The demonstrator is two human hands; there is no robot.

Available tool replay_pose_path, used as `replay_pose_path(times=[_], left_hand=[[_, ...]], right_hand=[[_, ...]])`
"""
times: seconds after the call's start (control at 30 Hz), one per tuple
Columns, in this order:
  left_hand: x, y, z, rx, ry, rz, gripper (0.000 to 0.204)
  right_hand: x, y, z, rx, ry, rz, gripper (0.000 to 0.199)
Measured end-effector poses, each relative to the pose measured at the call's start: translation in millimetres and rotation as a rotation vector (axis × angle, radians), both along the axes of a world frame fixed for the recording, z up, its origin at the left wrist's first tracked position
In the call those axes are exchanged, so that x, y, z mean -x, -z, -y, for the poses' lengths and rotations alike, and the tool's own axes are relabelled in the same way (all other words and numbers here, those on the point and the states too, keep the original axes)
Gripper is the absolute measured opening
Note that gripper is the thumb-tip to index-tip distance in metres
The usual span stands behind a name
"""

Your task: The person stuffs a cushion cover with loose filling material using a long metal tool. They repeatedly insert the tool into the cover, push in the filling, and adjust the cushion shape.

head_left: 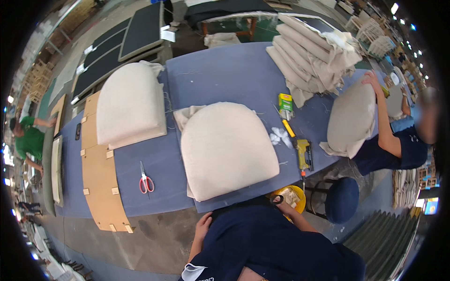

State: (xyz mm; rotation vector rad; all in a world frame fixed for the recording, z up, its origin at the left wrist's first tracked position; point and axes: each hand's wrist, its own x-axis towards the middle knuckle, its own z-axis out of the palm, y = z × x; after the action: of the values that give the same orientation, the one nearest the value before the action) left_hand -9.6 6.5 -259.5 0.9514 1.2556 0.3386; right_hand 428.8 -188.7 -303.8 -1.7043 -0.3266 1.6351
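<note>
Hands at the near edge, cushion in front

Right hand (281, 202) dips into a yellow tub (295, 194) by the worktop's (220, 70) near right corner; grip unclear. Left hand (202, 224) hangs flat and empty below the near edge. Cream cushion (227, 147) lies on the worktop between red scissors (146, 180) and yellow stapler (304, 153).

On the blue felt-covered table (220, 70), a beige upholstered seat cushion (227, 147) lies centre; red-handled scissors (146, 180) lie left of it, a yellow staple gun (304, 154) right.
</note>
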Motion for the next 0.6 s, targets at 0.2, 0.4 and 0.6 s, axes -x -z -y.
replay_pose_path(times=[0.2, 0.4, 0.6], left_hand=[[70.8, -12.0, 71.8, 0.422, -0.196, -0.447, 0.026], [23.8, 20.9, 72.7, 0.019, -0.282, -0.359, 0.026], [2.9, 25.8, 30.7, -0.700, 0.196, -0.592, 0.027]], right_hand=[[-11.8, 34.5, 8.3, -0.025, -0.165, 0.337, 0.048], [-24.1, 2.9, -25.9, 0.093, -0.300, 0.379, 0.052], [-46.9, 50.2, -25.5, -0.147, -0.133, 0.172, 0.035]])
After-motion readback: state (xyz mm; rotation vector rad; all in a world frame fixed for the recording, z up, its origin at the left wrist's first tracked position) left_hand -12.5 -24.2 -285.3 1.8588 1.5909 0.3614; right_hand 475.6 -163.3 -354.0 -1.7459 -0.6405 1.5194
